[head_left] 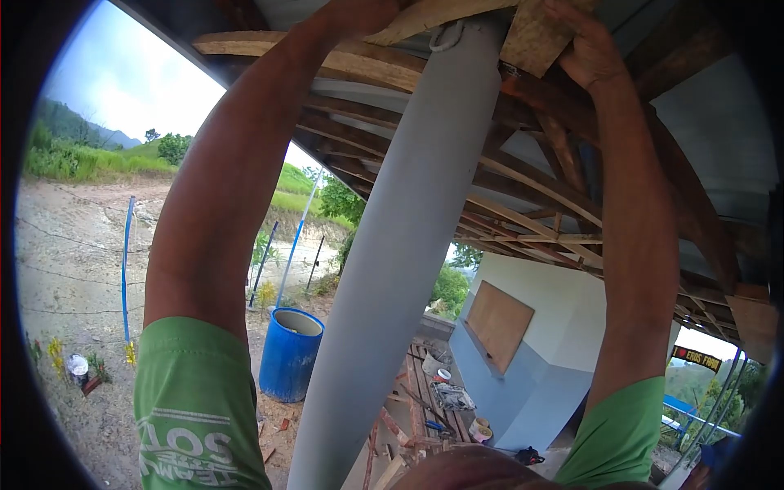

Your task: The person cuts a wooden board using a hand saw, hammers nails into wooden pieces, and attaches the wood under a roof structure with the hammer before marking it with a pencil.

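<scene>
Both arms reach overhead in green sleeves. My right hand [590, 51] grips the edge of a short wooden board [539, 37] beside the top of a grey round column [408, 204]. At the upper edge of the view, my left hand [363, 15] is partly cut off and its fingers are hidden. It is up against a pale wooden plank [441, 18] that crosses in front of the column top. A loop of grey rope or wire [445, 37] sticks out near the column's upper end.
Wooden roof beams [384, 69] run under metal sheeting. Below are a blue drum [291, 355], a plank scaffold [416, 392] with tools and buckets, and a wall with a wooden panel [500, 325]. A barbed-wire fence with a blue post [128, 269] stands left.
</scene>
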A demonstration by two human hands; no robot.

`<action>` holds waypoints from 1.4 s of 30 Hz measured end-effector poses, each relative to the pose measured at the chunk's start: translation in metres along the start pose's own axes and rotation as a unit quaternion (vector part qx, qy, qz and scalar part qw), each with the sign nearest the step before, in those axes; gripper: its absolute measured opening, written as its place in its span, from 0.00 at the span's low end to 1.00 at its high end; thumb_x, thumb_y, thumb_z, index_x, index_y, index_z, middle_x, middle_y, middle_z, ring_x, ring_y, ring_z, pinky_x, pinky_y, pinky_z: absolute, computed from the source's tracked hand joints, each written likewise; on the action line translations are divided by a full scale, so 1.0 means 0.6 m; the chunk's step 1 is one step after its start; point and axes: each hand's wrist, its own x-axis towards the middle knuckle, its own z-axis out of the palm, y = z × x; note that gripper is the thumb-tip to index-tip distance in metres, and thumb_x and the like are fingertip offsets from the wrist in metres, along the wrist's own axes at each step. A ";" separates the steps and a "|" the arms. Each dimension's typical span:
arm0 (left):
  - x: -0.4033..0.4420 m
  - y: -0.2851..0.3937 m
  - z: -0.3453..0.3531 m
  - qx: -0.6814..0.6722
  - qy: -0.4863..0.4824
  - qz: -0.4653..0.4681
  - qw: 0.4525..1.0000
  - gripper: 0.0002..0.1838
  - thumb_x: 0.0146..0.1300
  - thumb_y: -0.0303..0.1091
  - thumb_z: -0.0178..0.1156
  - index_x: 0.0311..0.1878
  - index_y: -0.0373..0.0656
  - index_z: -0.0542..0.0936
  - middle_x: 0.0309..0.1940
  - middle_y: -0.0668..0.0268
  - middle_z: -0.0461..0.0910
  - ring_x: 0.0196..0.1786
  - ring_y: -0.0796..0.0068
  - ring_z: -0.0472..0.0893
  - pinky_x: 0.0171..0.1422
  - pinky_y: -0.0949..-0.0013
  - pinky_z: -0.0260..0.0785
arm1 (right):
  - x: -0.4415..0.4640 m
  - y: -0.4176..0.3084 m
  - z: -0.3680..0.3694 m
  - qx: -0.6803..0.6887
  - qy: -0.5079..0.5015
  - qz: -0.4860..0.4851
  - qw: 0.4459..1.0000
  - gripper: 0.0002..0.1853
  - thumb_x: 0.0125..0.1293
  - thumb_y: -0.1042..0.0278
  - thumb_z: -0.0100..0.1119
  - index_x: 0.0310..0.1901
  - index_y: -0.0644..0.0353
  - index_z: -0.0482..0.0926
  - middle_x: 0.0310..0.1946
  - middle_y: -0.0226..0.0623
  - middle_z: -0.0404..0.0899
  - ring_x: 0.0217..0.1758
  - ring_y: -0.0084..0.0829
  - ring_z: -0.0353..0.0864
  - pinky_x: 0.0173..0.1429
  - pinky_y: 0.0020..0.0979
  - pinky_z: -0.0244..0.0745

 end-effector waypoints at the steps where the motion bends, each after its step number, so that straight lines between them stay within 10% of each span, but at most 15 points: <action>1: -0.001 0.002 0.003 -0.040 -0.005 -0.014 0.999 0.24 0.76 0.41 0.46 0.67 0.35 0.68 0.63 0.46 0.72 0.65 0.52 0.72 0.71 0.58 0.61 | 0.000 0.003 -0.006 0.006 0.014 0.002 1.000 0.07 0.62 0.64 0.69 0.36 0.56 0.81 0.31 0.28 0.78 0.35 0.26 0.78 0.47 0.34 0.75; 11: -0.020 0.064 -0.059 -0.080 -0.173 -0.069 0.979 0.28 0.76 0.42 0.42 0.74 0.39 0.60 0.70 0.47 0.65 0.72 0.54 0.65 0.76 0.59 0.55 | -0.041 -0.033 0.104 -0.109 0.177 -0.099 0.973 0.17 0.61 0.67 0.67 0.50 0.63 0.78 0.47 0.37 0.79 0.52 0.32 0.78 0.58 0.37 0.74; 13: -0.010 0.017 -0.014 -0.055 -0.059 -0.042 0.996 0.27 0.76 0.42 0.43 0.72 0.36 0.62 0.67 0.47 0.68 0.69 0.56 0.68 0.74 0.61 0.56 | -0.072 -0.037 0.108 -0.247 0.260 -0.184 0.915 0.24 0.58 0.64 0.71 0.53 0.65 0.76 0.48 0.36 0.79 0.50 0.28 0.79 0.57 0.36 0.73; 16: -0.025 0.033 0.017 -0.021 0.091 -0.009 0.996 0.25 0.76 0.42 0.43 0.67 0.33 0.65 0.61 0.49 0.73 0.64 0.58 0.72 0.72 0.63 0.58 | -0.167 -0.023 0.190 -0.548 0.347 -0.361 0.670 0.21 0.59 0.63 0.70 0.51 0.63 0.77 0.43 0.33 0.81 0.47 0.29 0.79 0.53 0.34 0.74; 19: -0.034 0.043 -0.007 -0.080 0.013 -0.019 0.997 0.23 0.76 0.42 0.44 0.62 0.31 0.68 0.56 0.51 0.76 0.58 0.57 0.75 0.69 0.62 0.62 | -0.134 -0.021 0.273 -0.639 0.093 -0.397 0.652 0.14 0.61 0.63 0.66 0.47 0.58 0.80 0.38 0.31 0.83 0.44 0.34 0.81 0.48 0.34 0.75; 21: -0.009 0.010 -0.010 -0.180 -0.047 -0.003 0.983 0.22 0.75 0.42 0.45 0.60 0.32 0.69 0.55 0.50 0.76 0.57 0.55 0.76 0.66 0.60 0.65 | -0.061 -0.004 0.279 -0.740 0.045 -0.261 0.619 0.09 0.61 0.63 0.65 0.40 0.54 0.82 0.33 0.30 0.84 0.42 0.33 0.83 0.45 0.35 0.75; 23: 0.015 -0.043 0.020 -0.300 -0.062 0.040 0.951 0.21 0.74 0.41 0.47 0.60 0.34 0.69 0.55 0.46 0.76 0.57 0.51 0.76 0.64 0.58 0.67 | 0.002 -0.022 0.293 -0.825 0.007 -0.187 0.533 0.16 0.62 0.72 0.62 0.51 0.64 0.78 0.52 0.44 0.78 0.61 0.40 0.74 0.65 0.41 0.69; 26: -0.012 -0.021 -0.014 -0.018 0.112 -0.029 0.993 0.15 0.70 0.37 0.53 0.49 0.35 0.77 0.42 0.46 0.81 0.45 0.53 0.81 0.51 0.60 0.73 | 0.022 -0.029 0.311 -0.846 -0.014 -0.131 0.517 0.17 0.64 0.70 0.54 0.54 0.63 0.79 0.54 0.46 0.78 0.63 0.46 0.72 0.70 0.47 0.61; 28: -0.035 -0.078 -0.022 -0.210 0.172 -0.026 0.962 0.17 0.70 0.42 0.54 0.48 0.35 0.78 0.31 0.64 0.82 0.32 0.77 0.81 0.39 0.68 0.76 | 0.054 0.008 0.298 -0.865 -0.003 -0.137 0.482 0.17 0.67 0.68 0.50 0.55 0.59 0.80 0.55 0.45 0.78 0.63 0.46 0.72 0.70 0.48 0.59; 34: -0.130 -0.073 -0.065 -0.196 0.070 -0.160 0.965 0.20 0.71 0.47 0.52 0.50 0.37 0.75 0.31 0.66 0.79 0.34 0.78 0.79 0.37 0.71 0.75 | 0.064 0.022 0.336 -0.918 -0.064 0.018 0.392 0.17 0.72 0.66 0.45 0.55 0.48 0.83 0.54 0.39 0.80 0.63 0.41 0.73 0.69 0.47 0.59; 42: -0.166 -0.086 -0.035 -0.135 0.064 -0.169 0.974 0.17 0.68 0.42 0.53 0.50 0.39 0.80 0.27 0.59 0.82 0.33 0.68 0.84 0.39 0.63 0.76 | 0.108 0.057 0.291 -0.895 -0.057 0.012 0.442 0.13 0.68 0.67 0.51 0.45 0.48 0.87 0.47 0.38 0.84 0.56 0.39 0.80 0.65 0.47 0.66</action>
